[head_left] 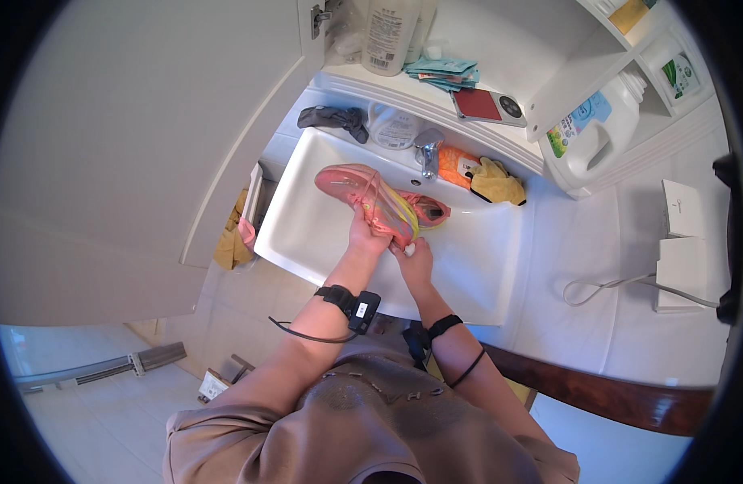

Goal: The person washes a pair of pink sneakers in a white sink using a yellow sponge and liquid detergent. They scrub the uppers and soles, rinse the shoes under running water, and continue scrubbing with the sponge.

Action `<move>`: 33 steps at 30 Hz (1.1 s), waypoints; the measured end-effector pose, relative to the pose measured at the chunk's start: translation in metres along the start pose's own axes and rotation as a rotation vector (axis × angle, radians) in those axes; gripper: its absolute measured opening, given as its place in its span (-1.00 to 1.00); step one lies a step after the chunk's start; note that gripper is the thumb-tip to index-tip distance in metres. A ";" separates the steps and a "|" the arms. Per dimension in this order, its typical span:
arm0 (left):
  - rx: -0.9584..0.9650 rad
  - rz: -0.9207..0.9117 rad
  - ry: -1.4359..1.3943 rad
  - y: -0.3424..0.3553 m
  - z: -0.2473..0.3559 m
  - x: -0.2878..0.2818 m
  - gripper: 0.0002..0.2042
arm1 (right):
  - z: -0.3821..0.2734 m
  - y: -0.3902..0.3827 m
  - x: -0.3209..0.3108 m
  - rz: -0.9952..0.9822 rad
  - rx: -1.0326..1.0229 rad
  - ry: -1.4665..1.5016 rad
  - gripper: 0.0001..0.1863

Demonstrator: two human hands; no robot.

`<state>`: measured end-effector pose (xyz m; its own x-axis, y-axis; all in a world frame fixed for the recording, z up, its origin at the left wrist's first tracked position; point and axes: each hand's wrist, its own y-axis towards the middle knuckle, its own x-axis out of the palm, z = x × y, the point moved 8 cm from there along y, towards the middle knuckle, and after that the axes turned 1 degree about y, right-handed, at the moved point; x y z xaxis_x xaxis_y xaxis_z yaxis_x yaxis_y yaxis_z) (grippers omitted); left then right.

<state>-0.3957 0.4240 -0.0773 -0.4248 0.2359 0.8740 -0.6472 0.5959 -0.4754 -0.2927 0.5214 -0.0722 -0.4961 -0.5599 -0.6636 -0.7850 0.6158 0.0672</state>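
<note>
Over the white sink (488, 282) I hold a pink sneaker (351, 184) with a yellow stripe, its toe pointing to the far left. My left hand (368, 234) grips it from below, around the middle. At the heel end, my right hand (414, 260) is closed on a small white piece (410, 250), pressed close to the shoe; its kind is too small to tell. Just behind the sneaker shows more pink shoe (430, 210) with a dark inside. I cannot tell whether that is a second shoe.
The chrome faucet (428, 152) stands at the back rim, beside an orange packet (457, 166), a yellow cloth (497, 182) and a dark cloth (336, 121). A phone (488, 106) lies on the shelf above. At right are a white jug (597, 133) and white box (681, 270) with a cable.
</note>
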 end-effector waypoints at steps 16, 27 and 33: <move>0.283 -0.019 1.136 0.002 0.018 -0.019 -0.67 | 0.046 0.028 0.017 -0.189 0.814 1.123 -0.39; 0.419 -0.257 2.023 0.008 0.006 -0.048 -0.79 | 0.088 0.032 -0.040 0.127 0.668 0.509 -0.27; -0.048 -0.076 1.512 -0.005 -0.021 -0.084 -0.83 | 0.124 0.034 -0.036 0.123 0.518 0.283 -0.28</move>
<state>-0.3429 0.4172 -0.1463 0.6576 0.7296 0.1877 -0.6038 0.6595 -0.4479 -0.2556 0.6311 -0.1387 -0.7071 -0.5497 -0.4448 -0.4681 0.8353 -0.2883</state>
